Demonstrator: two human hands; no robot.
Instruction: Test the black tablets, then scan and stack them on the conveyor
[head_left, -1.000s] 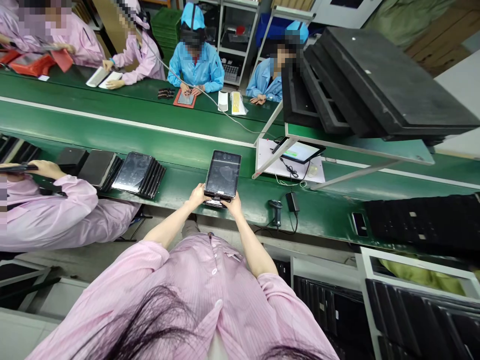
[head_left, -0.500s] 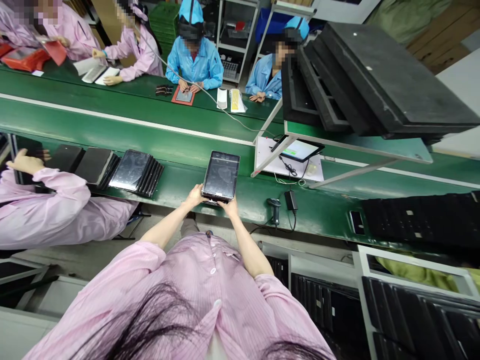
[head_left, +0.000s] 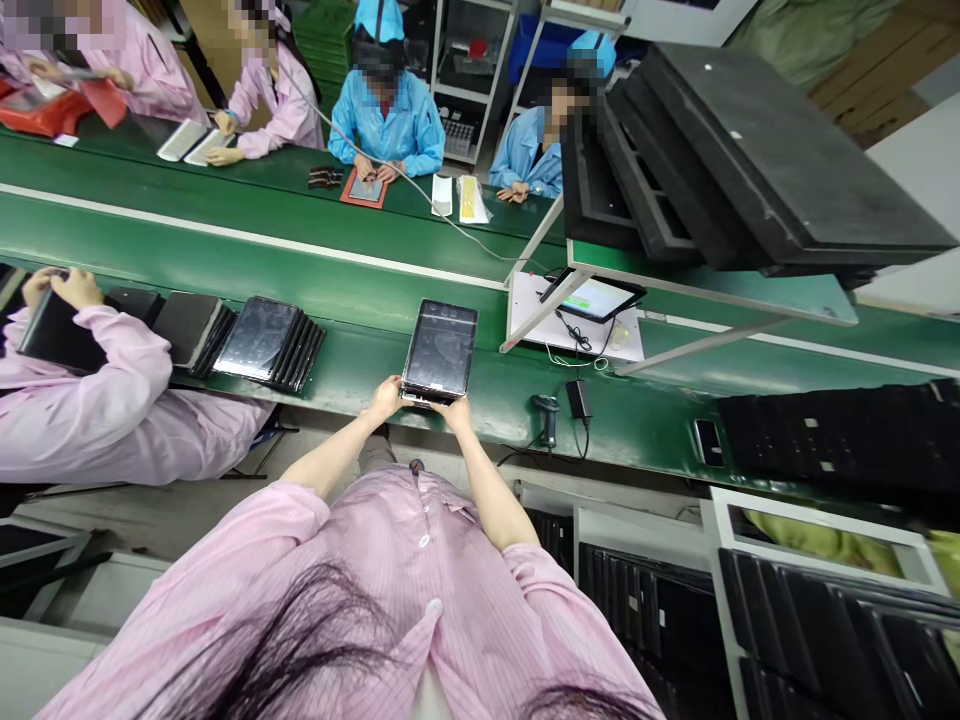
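A small stack of tablets lies at the near side of the green bench, in the middle of the view. The top one has a dark, glossy screen facing up, with smudges or reflections on it. At its lower left corner my left hand grips the side of the stack. My right hand is closed around the lower right corner. The fingers under and behind the stack are partly hidden. To the left stands a leaning row of similar tablets, apart from my hands.
A barcode scanner and a black power adapter with cables lie to the right. Beyond them, a metal-legged stand carries black foam trays above a lit tablet. A co-worker's hands work at far left; others sit opposite.
My hands and the tablet stack have barely moved. The co-worker at left has brought both hands together on a dark tablet-like item. The view has shifted very slightly.
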